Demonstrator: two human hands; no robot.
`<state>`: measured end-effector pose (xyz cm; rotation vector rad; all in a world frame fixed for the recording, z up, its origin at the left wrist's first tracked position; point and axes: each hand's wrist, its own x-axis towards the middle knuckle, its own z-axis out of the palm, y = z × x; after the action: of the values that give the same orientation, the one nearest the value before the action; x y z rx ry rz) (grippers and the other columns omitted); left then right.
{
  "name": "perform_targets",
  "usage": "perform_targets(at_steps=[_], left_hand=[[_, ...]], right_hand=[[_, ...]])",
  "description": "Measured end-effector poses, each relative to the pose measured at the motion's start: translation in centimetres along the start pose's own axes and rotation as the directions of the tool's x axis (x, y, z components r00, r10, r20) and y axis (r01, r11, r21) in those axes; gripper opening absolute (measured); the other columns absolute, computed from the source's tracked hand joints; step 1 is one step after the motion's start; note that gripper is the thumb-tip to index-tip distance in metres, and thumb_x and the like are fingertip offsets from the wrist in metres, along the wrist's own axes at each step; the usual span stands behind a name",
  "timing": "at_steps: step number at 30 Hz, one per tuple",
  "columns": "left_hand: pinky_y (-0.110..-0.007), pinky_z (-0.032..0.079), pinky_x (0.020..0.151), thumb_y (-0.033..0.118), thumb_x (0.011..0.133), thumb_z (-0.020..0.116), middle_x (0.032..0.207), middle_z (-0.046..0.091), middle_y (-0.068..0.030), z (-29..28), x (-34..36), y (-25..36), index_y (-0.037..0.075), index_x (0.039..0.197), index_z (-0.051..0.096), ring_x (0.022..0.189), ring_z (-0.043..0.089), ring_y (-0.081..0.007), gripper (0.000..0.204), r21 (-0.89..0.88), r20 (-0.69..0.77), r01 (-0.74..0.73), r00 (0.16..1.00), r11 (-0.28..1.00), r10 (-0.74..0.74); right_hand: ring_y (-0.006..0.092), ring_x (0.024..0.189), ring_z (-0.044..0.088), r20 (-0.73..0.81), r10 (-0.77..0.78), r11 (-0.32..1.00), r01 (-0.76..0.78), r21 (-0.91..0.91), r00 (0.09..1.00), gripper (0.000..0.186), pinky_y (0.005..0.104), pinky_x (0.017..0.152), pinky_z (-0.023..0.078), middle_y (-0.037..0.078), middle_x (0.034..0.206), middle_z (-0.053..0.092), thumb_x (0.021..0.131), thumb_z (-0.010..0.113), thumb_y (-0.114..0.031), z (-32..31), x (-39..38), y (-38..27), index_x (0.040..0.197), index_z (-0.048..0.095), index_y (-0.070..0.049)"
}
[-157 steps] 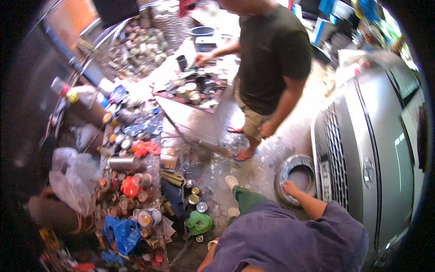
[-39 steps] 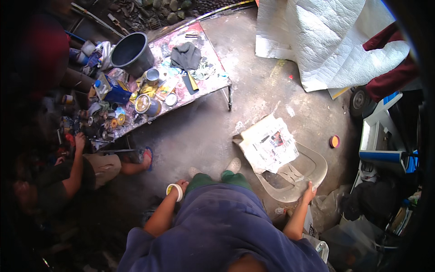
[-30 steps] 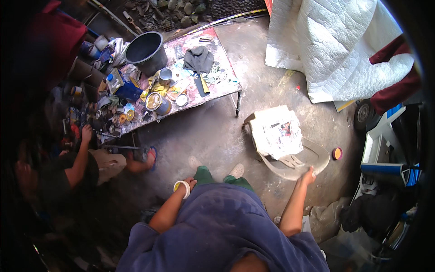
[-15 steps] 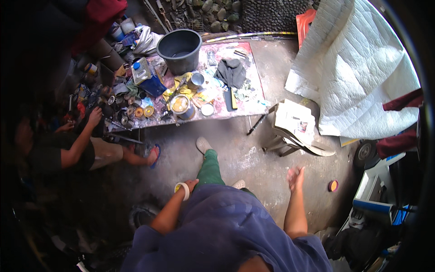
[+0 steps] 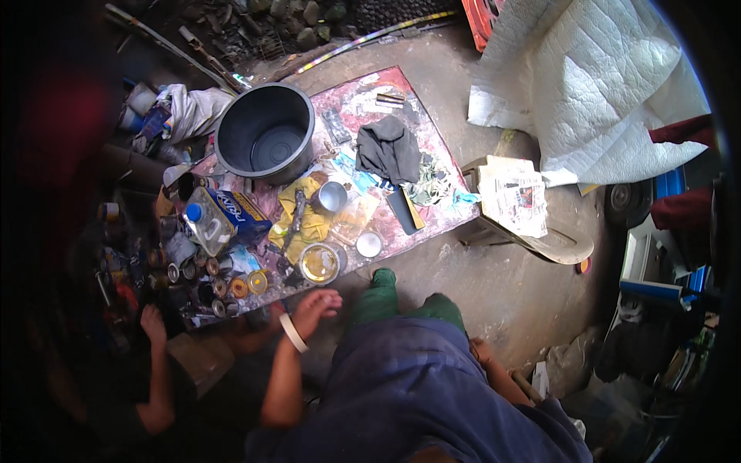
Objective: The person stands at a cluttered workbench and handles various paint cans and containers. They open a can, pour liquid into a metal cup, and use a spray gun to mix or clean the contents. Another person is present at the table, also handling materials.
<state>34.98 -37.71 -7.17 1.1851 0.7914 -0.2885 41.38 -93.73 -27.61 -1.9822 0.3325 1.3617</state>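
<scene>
My left hand (image 5: 316,305) is open and empty just before the near edge of the paint-stained table (image 5: 428,220), with a pale tape roll (image 5: 293,333) around its wrist. Nearest to it are a lidded can (image 5: 320,263) and a small white tub (image 5: 369,244). My right hand (image 5: 480,351) is low beside my right thigh, its fingers partly hidden. Also on the table are a black bucket (image 5: 264,131), a blue jug (image 5: 239,220), a yellow cloth (image 5: 305,222), a grey cloth (image 5: 387,150) and a dark scraper (image 5: 403,210).
A plastic chair (image 5: 567,247) with newspapers (image 5: 509,197) stands at the table's right end. A white padded sheet (image 5: 587,85) hangs at upper right, above a wheel (image 5: 621,202). A co-worker (image 5: 158,386) is at lower left. Clutter (image 5: 625,347) lines the right side.
I have come closer to the table. My right hand let go of the chair and dropped to my side; the chair now stands at the table's end. My left hand moved forward.
</scene>
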Motion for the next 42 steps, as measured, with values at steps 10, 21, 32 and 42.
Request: perform_targets(at_steps=[10, 21, 32, 42], left_hand=[[-0.026, 0.048, 0.078, 0.015, 0.094, 0.066, 0.103, 0.061, -0.0035, -12.7, 9.2, 5.8, 0.001, 0.124, 0.059, 0.087, 0.055, -0.0101, 0.034, 0.215, -0.411, -0.139, 0.885, 0.967, 0.219], [-0.045, 0.038, 0.111, 0.042, 0.074, 0.083, 0.144, 0.045, -0.0296, -3.4, 8.1, -3.7, -0.005, 0.146, 0.037, 0.133, 0.046, -0.0411, 0.097, 0.268, -0.628, 0.138, 0.775, 0.954, 0.064], [-0.053, 0.028, 0.117, 0.042, 0.064, 0.088, 0.157, 0.021, -0.0211, 4.1, 7.3, -0.6, 0.017, 0.159, 0.017, 0.142, 0.027, -0.0451, 0.121, 0.551, -0.734, 0.324, 0.626, 0.769, 0.263], [-0.053, 0.03, 0.112, 0.043, 0.069, 0.083, 0.151, 0.028, -0.0207, 2.4, 7.2, 0.2, 0.023, 0.16, 0.014, 0.137, 0.033, -0.0422, 0.116, 0.625, -0.687, 0.365, 0.677, 0.69, 0.263]], right_hand=[[0.0227, 0.09, 0.068, -0.131, -0.042, 0.991, 0.058, 0.121, 0.99, 0.044, 0.0341, 0.074, 0.054, 0.013, 0.11, 0.069, 0.099, 0.058, -0.027, 0.6, 1.8, -14.2, 0.134, 0.055, -0.001], [0.0216, 0.096, 0.069, 0.15, -0.486, 0.793, 0.506, -0.338, 0.861, 0.043, 0.0334, 0.087, 0.053, 0.015, 0.115, 0.069, 0.099, 0.06, -0.022, -2.7, 6.8, -38.6, 0.133, 0.056, 0.004], [0.0324, 0.096, 0.069, 0.584, -0.467, 0.382, 0.747, -0.544, 0.664, 0.036, 0.0371, 0.085, 0.054, 0.021, 0.117, 0.068, 0.096, 0.063, -0.017, 1.9, 3.0, -51.5, 0.127, 0.06, 0.001], [0.0255, 0.091, 0.07, 0.668, -0.53, 0.312, 0.852, -0.42, 0.523, 0.032, 0.0355, 0.079, 0.054, 0.017, 0.114, 0.069, 0.097, 0.06, -0.011, 5.5, 1.0, -56.0, 0.127, 0.06, 0.001]])
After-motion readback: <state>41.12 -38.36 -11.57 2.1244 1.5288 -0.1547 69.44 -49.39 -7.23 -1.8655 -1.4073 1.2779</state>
